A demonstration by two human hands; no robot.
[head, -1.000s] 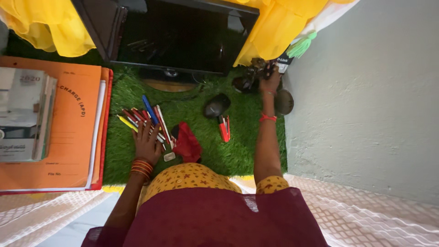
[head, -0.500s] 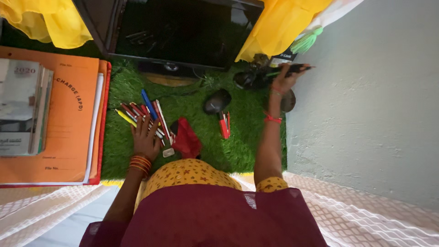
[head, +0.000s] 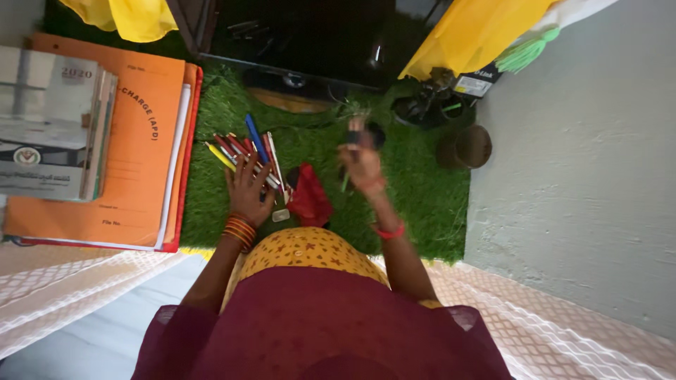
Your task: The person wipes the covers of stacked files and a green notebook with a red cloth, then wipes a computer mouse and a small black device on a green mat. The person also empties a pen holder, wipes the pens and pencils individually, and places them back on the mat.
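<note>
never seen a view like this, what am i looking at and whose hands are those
There is no machine here. A camera worn on a person's head looks straight down, so you see their own body and arms from above. The surface is a green grass-like mat. The left hand rests flat on a spread of pens, red, blue and yellow ones. The right hand is raised over the mat and grips a small dark thing with a thin green stick; blur hides what it is. Beside the pens lies a red cloth. To the left are orange folders with books on top, ahead a dark monitor, and to the right a brown pot.
</note>
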